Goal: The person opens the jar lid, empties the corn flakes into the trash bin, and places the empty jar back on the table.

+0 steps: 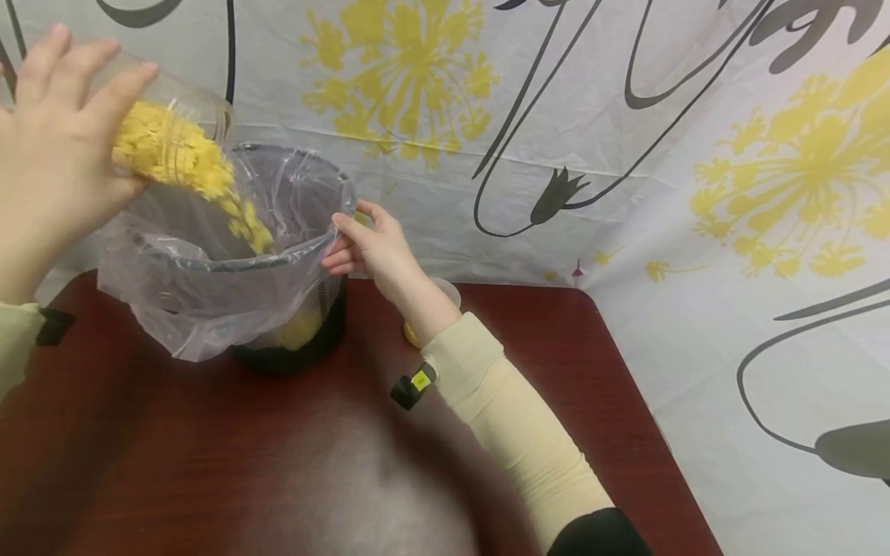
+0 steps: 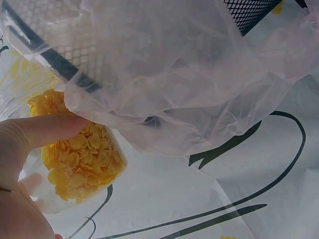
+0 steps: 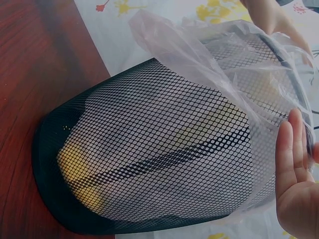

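My left hand (image 1: 59, 147) grips a clear jar (image 1: 205, 112) and holds it tipped over the black mesh wastebasket (image 3: 164, 134). Yellow flakes (image 1: 163, 147) fill much of the jar, and some are falling from its mouth into the basket. A thin see-through bag (image 1: 202, 309) lines the basket and hangs over its rim. On the rim's right side my right hand (image 1: 385, 255) pinches bag and edge, thumb on top and fingers outside. Through the mesh, a yellow heap (image 3: 82, 174) shows at the bottom. In the left wrist view, flakes (image 2: 84, 159) show behind the thumb.
The basket stands on a dark red table (image 1: 542, 363), close to its back edge. Partly hidden behind my right wrist is a small clear container (image 1: 447, 292) with something yellow low in it. A white cloth (image 1: 417, 208) with flower prints hangs behind and to the right.
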Motion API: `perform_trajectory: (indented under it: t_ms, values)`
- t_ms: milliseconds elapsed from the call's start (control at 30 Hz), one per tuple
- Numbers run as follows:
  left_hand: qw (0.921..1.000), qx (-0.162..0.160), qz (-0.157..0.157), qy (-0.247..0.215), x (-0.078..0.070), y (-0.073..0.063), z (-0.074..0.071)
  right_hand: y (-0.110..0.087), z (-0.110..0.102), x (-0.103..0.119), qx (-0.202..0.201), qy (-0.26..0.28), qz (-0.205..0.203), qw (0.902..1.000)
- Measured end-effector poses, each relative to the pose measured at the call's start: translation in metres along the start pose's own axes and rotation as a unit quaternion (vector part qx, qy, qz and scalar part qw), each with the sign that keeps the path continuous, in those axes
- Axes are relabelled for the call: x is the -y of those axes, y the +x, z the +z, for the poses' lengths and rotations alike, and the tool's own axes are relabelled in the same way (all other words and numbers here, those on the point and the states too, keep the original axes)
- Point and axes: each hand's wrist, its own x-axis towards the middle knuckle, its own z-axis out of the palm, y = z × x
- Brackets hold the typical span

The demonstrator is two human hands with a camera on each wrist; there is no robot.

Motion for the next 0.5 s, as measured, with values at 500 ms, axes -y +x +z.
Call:
perform_trajectory:
  t_ms: [500]
  values:
    - [0.9991, -0.022, 0.031, 0.022, -0.0022, 0.0012, -0.0014, -0.0003, 0.0003, -0.0004, -0.001, 0.000, -0.001, 1.0000]
